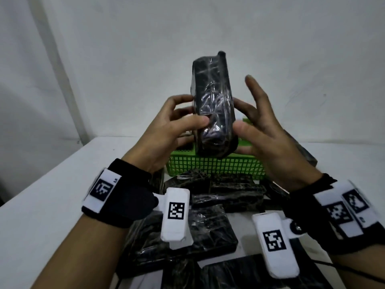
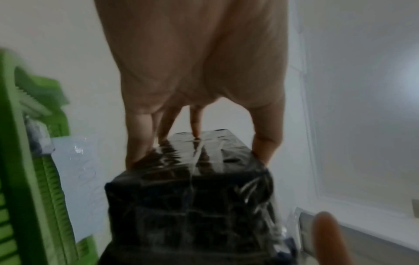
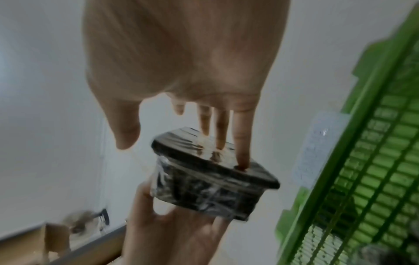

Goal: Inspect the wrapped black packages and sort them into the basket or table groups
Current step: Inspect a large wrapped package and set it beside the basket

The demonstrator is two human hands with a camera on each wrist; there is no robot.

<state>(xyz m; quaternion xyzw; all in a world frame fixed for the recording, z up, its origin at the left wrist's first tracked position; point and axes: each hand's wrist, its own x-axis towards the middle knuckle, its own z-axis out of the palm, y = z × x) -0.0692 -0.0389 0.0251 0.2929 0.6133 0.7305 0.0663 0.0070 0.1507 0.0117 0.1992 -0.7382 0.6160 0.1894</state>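
Observation:
A black package [image 1: 212, 105] wrapped in clear film stands upright in the air above the green basket [image 1: 218, 165]. My left hand [image 1: 185, 116] grips its lower left side, thumb on the front and fingers behind. My right hand [image 1: 250, 109] lies against the right side with straight, spread fingers. In the right wrist view those fingertips [image 3: 242, 161] touch the package [image 3: 211, 179] on its flat face, the thumb stands apart, and the left hand [image 3: 176, 229] holds it from below. In the left wrist view my left hand [image 2: 199, 62] has fingers and thumb around the package [image 2: 192, 188].
Several more wrapped black packages [image 1: 208, 226] lie piled on the white table [image 1: 52, 195] between me and the basket. The basket [image 3: 374, 161] has mesh walls and a pale label [image 3: 317, 148]. A plain white wall stands behind the table.

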